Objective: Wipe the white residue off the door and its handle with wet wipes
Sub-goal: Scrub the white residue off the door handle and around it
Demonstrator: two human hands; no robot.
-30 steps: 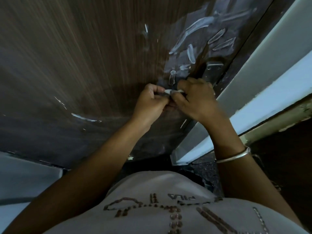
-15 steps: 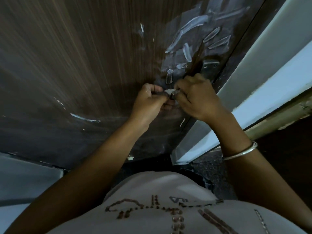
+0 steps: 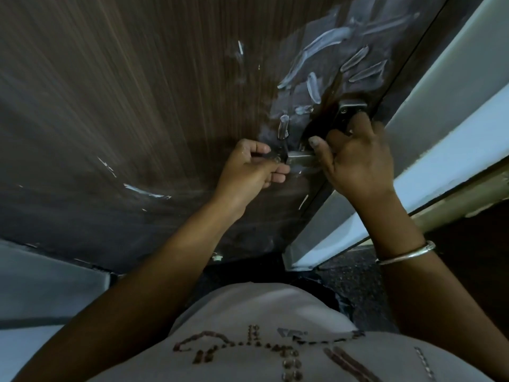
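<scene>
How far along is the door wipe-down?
Done: little; only a darker patch by the handle plate looks wiped. In hand: right hand grips the handle, left hand curled at its tip; no wipe clearly visible. Left: white streaks above the handle and lower left on the door.

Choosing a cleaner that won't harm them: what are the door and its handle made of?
The door: brown wood-grain, probably laminate or veneer, low sheen; fine straight streaks. The door handle: grey metal, likely brushed steel; dull highlights, visible screw.
</scene>
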